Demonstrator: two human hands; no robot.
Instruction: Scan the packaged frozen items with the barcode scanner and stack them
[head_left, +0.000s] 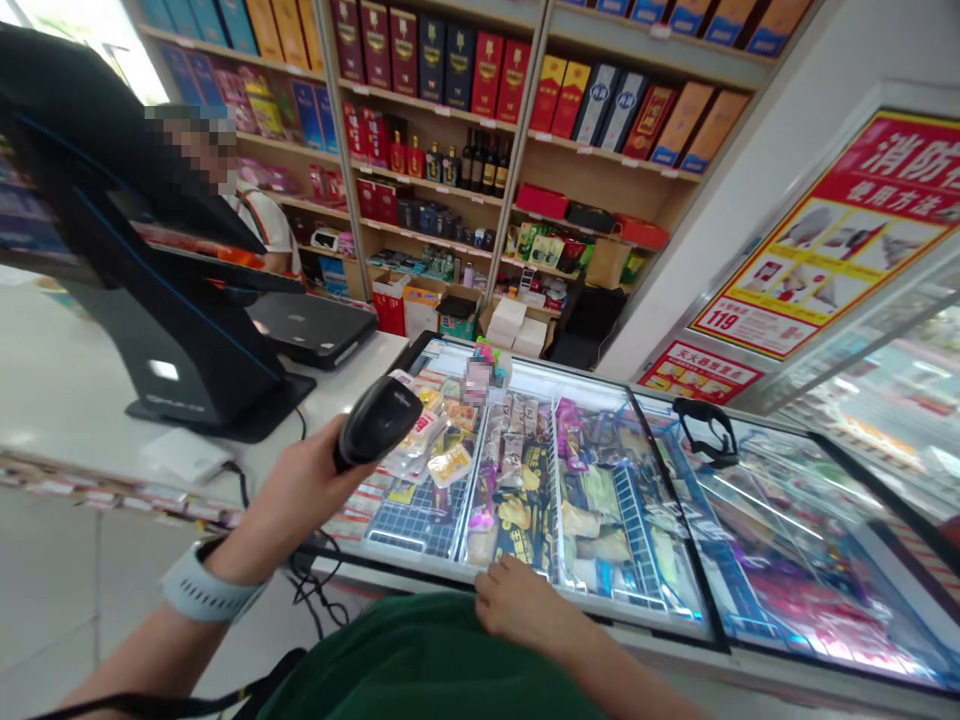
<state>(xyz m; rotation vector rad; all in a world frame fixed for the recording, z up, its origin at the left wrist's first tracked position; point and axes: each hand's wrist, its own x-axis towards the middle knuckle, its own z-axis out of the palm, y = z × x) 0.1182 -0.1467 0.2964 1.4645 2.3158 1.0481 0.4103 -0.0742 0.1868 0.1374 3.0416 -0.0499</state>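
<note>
My left hand [311,485], with a pale watch band [206,590] on its wrist, is wrapped round a black handheld scanner [381,420]. The scanner's rounded head points up and right, over the glass-topped freezer. Just beyond it are clear packs of yellowish food [450,464], partly covered by the scanner. My right hand [517,605] rests by the freezer's near edge, against the green top [420,665]. Its fingers are curled in, and no object shows in them.
A black checkout screen stand [180,340] is on the white counter [60,390] at left, with cables hanging below. A black strap-like object [709,432] lies on the freezer at right. Behind, a person [262,225] is near shelves of boxed bottles [459,60].
</note>
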